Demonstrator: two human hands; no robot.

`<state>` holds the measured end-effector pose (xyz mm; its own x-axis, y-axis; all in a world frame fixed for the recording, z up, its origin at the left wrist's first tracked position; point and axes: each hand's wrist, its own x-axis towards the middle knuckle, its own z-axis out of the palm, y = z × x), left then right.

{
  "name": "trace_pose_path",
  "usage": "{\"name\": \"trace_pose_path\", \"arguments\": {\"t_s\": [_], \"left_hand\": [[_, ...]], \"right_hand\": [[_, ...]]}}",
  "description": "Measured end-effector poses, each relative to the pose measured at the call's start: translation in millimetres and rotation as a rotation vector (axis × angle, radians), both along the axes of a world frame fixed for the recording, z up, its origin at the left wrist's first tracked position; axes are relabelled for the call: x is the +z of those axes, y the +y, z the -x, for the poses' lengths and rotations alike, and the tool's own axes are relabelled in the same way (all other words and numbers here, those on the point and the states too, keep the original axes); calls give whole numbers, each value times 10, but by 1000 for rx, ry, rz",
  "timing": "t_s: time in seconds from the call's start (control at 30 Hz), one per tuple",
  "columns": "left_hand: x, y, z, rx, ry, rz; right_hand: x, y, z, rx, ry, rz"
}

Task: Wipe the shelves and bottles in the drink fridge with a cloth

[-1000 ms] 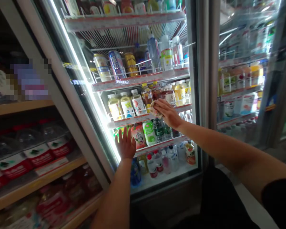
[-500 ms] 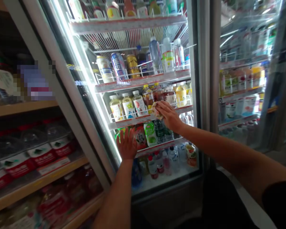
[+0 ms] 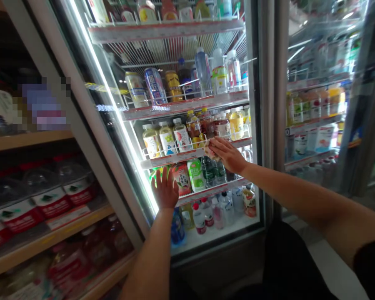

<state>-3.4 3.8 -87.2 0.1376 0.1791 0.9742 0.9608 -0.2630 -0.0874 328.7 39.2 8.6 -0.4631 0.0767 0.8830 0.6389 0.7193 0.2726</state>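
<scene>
A tall glass fridge door (image 3: 206, 246) stands in front of me, with several shelves of bottles and cans behind it. My right hand (image 3: 228, 154) presses a crumpled light cloth (image 3: 211, 149) to the glass, at the height of the shelf edge below the yellow-capped tea bottles (image 3: 193, 125). Only part of the cloth shows beyond the fingers. My left hand (image 3: 165, 189) is lower and to the left, palm toward the glass and fingers spread, holding nothing. Behind it are a red drink pack (image 3: 182, 180) and a green-labelled bottle (image 3: 196, 175).
On the left, an open wooden shelf (image 3: 90, 221) carries large bottles with red and white labels (image 3: 53, 204). A metal frame (image 3: 272, 104) separates this door from another lit drinks fridge (image 3: 315, 121) on the right. My dark-clothed knee (image 3: 287, 258) is near the door's lower right.
My right hand and the cloth have slid a little right and down across the glass. My left hand remains in nearly the same place. The view has shifted slightly.
</scene>
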Motion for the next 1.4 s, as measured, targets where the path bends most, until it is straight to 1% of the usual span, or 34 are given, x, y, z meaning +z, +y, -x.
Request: {"name": "trace_pose_path", "arguments": {"t_s": [0.07, 0.1, 0.23, 0.3, 0.43, 0.5, 0.57, 0.63, 0.7, 0.73, 0.83, 0.9, 1.07, 1.13, 1.23, 1.33, 1.4], "left_hand": [[0, 2, 3, 5, 1, -2], [0, 2, 4, 9, 4, -4], [1, -2, 0, 13, 8, -1], [1, -4, 0, 3, 7, -1], [4, -1, 4, 3, 16, -25], [5, 1, 4, 14, 14, -26], [6, -1, 2, 22, 4, -17], [6, -5, -2, 20, -2, -13], [4, -8, -5, 7, -1, -12], [3, -8, -5, 3, 1, -11], [1, -2, -1, 12, 9, -12], [1, 3, 2, 22, 11, -21], [12, -10, -8, 48, 35, -45], [16, -19, -14, 51, 38, -49], [14, -20, -16, 34, 14, -36], [4, -8, -6, 22, 2, -30], [0, 0, 2, 20, 5, -30]], "right_hand": [[-27, -12, -52, 23, -111, -19], [-32, -13, -84, 27, -132, -21], [-63, 7, -238, -12, -2, 4], [-121, 5, -313, -29, 5, 5], [-252, -27, -445, -43, -236, -21], [-265, -30, -495, -61, -288, -36], [-245, -17, -525, -104, -194, -58], [-220, -1, -529, -158, -35, -75], [-214, 3, -512, -179, 46, -67], [-219, -2, -498, -166, 29, -55], [-234, -36, -444, -80, -141, -21], [-219, -52, -401, -61, -179, -13], [-109, -25, -227, -108, 36, 1], [-91, -20, -132, -100, 67, 19], [-107, -50, 11, -75, 15, 43], [-129, -92, 132, -41, -77, 36], [-132, -101, 199, -22, -98, 27]]}}
